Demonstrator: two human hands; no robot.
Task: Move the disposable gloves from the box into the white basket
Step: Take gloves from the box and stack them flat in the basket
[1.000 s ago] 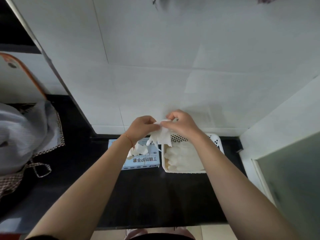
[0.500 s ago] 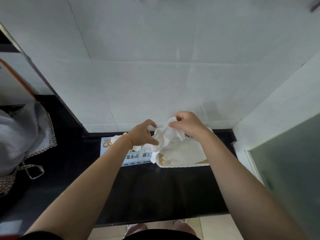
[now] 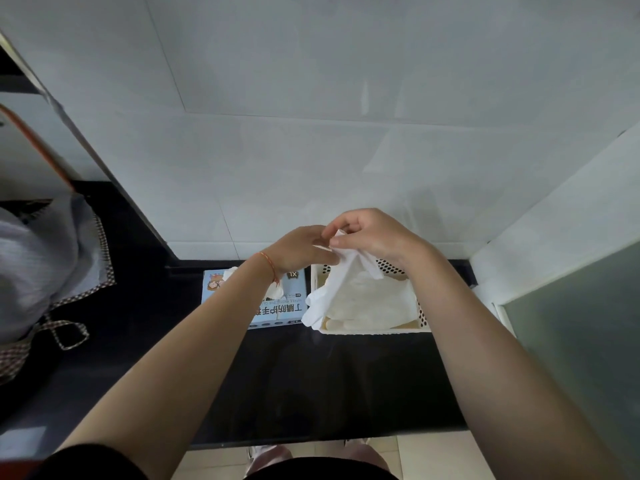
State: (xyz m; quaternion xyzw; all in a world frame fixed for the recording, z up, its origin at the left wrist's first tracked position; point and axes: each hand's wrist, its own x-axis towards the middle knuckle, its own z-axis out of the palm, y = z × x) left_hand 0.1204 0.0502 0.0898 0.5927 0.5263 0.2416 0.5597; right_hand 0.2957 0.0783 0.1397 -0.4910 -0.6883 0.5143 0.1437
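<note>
The right hand [image 3: 372, 237] pinched the cuff end of a white glove [image 3: 341, 282] between thumb and curled fingers, and the left hand [image 3: 299, 251] met it there, fingertips closed on the same bunched edge. Both hovered above the far left corner of the white basket [image 3: 424, 318]. The glove hung down from them, its fingers draped over the basket's near left rim and partly outside it, above the black worktop [image 3: 311, 375]. More gloves already lay piled in the basket. Just left of the basket sat the blue box [image 3: 277, 306], with 1 glove tuft [image 3: 275, 292] poking from its opening beneath the left wrist. The risk, as I judged it: released from there, the limp glove could slide over the rim onto the worktop, and the left forearm could snag that tuft or nudge the light box.
</note>
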